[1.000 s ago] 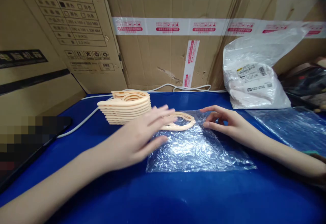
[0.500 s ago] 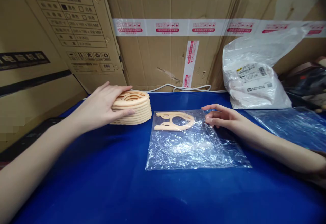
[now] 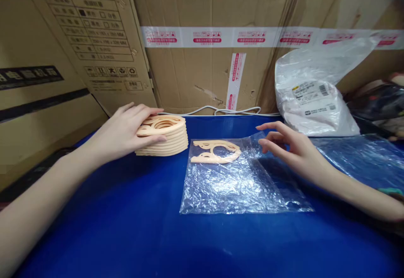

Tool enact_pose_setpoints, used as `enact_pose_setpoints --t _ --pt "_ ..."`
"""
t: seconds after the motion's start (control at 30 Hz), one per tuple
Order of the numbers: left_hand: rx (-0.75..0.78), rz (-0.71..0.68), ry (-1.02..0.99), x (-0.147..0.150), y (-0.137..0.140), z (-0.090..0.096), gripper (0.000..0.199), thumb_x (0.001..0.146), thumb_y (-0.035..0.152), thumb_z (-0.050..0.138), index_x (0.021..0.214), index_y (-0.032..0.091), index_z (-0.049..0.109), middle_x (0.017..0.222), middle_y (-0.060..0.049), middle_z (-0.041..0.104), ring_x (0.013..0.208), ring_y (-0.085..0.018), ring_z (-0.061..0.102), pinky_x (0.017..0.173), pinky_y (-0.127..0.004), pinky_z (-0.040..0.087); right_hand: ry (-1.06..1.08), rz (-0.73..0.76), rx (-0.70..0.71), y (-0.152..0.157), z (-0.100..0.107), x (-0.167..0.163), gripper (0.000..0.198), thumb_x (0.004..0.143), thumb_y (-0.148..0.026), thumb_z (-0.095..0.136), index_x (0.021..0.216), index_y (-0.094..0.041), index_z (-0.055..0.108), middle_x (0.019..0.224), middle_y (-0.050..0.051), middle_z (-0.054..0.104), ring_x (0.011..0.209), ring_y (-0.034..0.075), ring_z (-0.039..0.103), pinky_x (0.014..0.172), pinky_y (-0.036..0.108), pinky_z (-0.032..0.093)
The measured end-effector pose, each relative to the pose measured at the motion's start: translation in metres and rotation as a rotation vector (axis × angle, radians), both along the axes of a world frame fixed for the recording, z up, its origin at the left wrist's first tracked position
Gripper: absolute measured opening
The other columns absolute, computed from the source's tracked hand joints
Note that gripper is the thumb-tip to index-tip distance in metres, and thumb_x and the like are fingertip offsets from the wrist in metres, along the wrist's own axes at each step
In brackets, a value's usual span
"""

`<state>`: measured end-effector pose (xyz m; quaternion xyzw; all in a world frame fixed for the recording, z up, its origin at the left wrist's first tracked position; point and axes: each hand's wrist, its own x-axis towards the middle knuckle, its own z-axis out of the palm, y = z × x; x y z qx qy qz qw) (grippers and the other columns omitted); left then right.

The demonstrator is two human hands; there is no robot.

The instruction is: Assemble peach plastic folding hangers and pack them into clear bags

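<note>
My left hand (image 3: 128, 130) is around a neat stack of beige plastic folding hangers (image 3: 167, 137), thumb along the near side and fingers over the far side. To the right of that stack, a clear plastic bag (image 3: 227, 193) lies flat, and one folded beige hanger (image 3: 214, 159) rests at its upper left part; whether inside or on top I cannot tell. My right hand (image 3: 284, 145) hovers by the bag's upper right corner, fingers apart and nothing seen in them. That corner of film sticks up a little near the fingertips.
A blue surface (image 3: 142, 236) lies under everything. Behind stand taped cardboard boxes (image 3: 189, 80), with a white cable (image 3: 205, 108) along their foot. At the right are a white plastic package (image 3: 315, 109) and more clear bags (image 3: 362, 156). A dark flat object (image 3: 34, 172) lies at the left.
My right hand has shifted slightly right and its fingers have spread, coming away from the bag's edge. My left hand stays on the stack.
</note>
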<state>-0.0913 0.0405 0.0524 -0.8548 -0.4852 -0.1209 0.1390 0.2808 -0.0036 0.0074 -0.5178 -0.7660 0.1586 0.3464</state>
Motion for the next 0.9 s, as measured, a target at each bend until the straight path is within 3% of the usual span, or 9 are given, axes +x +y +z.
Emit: enact_pose_setpoints --t 0.2,0.37,0.47,0.53,0.67,0.8,0.9 --pt "0.038 -0.025 -0.015 0.0 -0.002 0.0 0.061 0.089 0.057 0.054 0.13 0.011 0.046 0.115 -0.01 0.052 0.105 -0.027 0.051 0.096 -0.04 0.038 -0.068 -0.018 0.104 -0.004 0.004 0.0 0.034 0.093 -0.045 0.051 0.118 -0.022 0.053 0.075 0.0 0.062 0.065 0.016 0.056 0.058 0.031 0.042" --pt "0.199 -0.143 -0.023 0.028 -0.025 -0.003 0.056 0.089 0.051 0.057 0.128 0.012 0.046 0.117 -0.012 0.053 0.1 -0.028 0.054 0.084 -0.038 0.041 -0.004 0.03 0.113 -0.015 0.01 -0.008 0.03 0.093 -0.042 0.054 0.116 -0.024 0.056 0.083 0.001 0.063 0.074 0.016 0.058 0.064 0.031 0.043" --pt "0.247 -0.298 -0.074 0.056 -0.05 -0.009 0.063 0.084 0.056 0.061 0.128 0.013 0.047 0.121 -0.014 0.054 0.105 -0.03 0.054 0.087 -0.04 0.042 0.154 0.183 -0.099 -0.03 0.015 -0.019 0.03 0.091 -0.044 0.058 0.117 -0.028 0.055 0.089 0.0 0.064 0.08 0.016 0.06 0.07 0.03 0.046" --pt "0.283 -0.386 -0.072 0.073 -0.065 -0.016 0.06 0.085 0.053 0.06 0.128 0.013 0.048 0.12 -0.014 0.055 0.113 -0.031 0.052 0.095 -0.042 0.038 0.309 0.303 -0.295 -0.04 0.016 -0.026 0.032 0.091 -0.042 0.06 0.119 -0.03 0.053 0.092 -0.001 0.065 0.077 0.013 0.06 0.066 0.026 0.049" --pt "0.286 -0.444 -0.056 0.091 -0.081 -0.028 0.059 0.088 0.052 0.055 0.129 0.01 0.047 0.118 -0.014 0.059 0.104 -0.028 0.056 0.089 -0.038 0.039 0.52 0.439 -0.589 -0.046 0.013 -0.034 0.035 0.088 -0.035 0.066 0.119 -0.03 0.051 0.084 -0.002 0.063 0.062 0.008 0.056 0.053 0.018 0.048" --pt "0.216 -0.449 -0.067 0.09 -0.076 -0.035 0.08 0.081 0.069 0.056 0.133 0.009 0.043 0.125 -0.015 0.058 0.109 -0.03 0.054 0.093 -0.038 0.037 0.587 0.415 -0.637 -0.038 0.011 -0.033 0.035 0.085 -0.031 0.069 0.115 -0.027 0.051 0.083 -0.002 0.062 0.054 0.005 0.054 0.048 0.015 0.045" --pt "0.136 -0.444 -0.076 0.086 -0.067 -0.039 0.085 0.081 0.069 0.056 0.139 0.009 0.037 0.135 -0.015 0.052 0.118 -0.029 0.049 0.1 -0.038 0.033 0.597 0.355 -0.633 -0.031 0.012 -0.03 0.036 0.084 -0.031 0.071 0.113 -0.026 0.052 0.082 -0.003 0.062 0.052 0.004 0.052 0.045 0.014 0.042"
